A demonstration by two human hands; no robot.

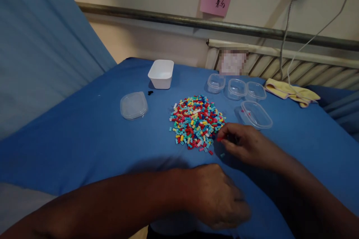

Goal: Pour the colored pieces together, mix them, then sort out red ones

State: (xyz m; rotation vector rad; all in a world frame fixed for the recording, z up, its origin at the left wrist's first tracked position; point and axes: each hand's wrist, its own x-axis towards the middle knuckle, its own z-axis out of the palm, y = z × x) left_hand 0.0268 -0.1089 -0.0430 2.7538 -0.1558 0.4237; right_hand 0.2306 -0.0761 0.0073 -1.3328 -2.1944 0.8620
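A heap of small coloured building bricks (196, 121) lies in the middle of the blue cloth. At its right edge my right hand (246, 143) pinches a small red brick (219, 139) between thumb and fingertips. One teal brick (222, 155) lies loose just below that hand. My left hand (220, 198) is curled closed, nearer to me and apart from the heap. Its back faces the camera and the fingers are slightly blurred, so whatever it may hold is hidden. Beyond the right hand, a clear plastic container (259, 115) shows a few red pieces at its left side.
Three smaller clear tubs (215, 84) stand near the wall. Left of the heap are a white bin (161, 78), stacked clear lids (134, 105) and a small black item (150, 92). A yellow cloth (291, 91) lies by the radiator (269, 69), with a cable hanging over it.
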